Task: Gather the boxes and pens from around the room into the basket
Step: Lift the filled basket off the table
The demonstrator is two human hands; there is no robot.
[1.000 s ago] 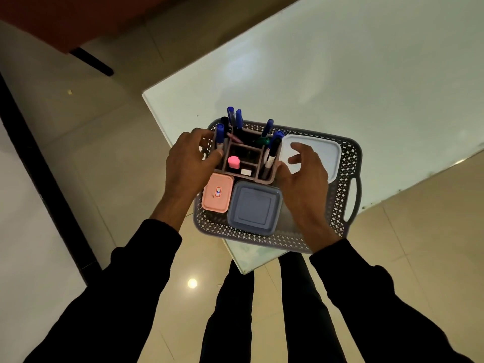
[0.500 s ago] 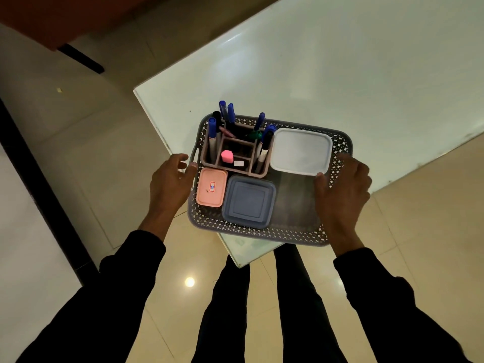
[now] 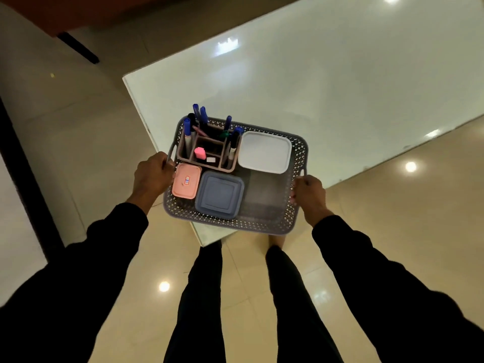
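Basket [image 3: 267, 226] on tabletop [image 3: 340, 87] corner: 3 boxes, pen holder [image 3: 207, 150] (w/ pens). Left hand [image 3: 153, 176], right hand [image 3: 309, 193]: fingers curled round handles.

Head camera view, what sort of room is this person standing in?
Probably an office or a home study, though that is uncertain. A glass-topped table stands on a glossy tiled floor, and the basket holds a desk organiser full of pens and markers.

Pink box [image 3: 186, 184] carries a small sticker, seemingly printed, unreadable.
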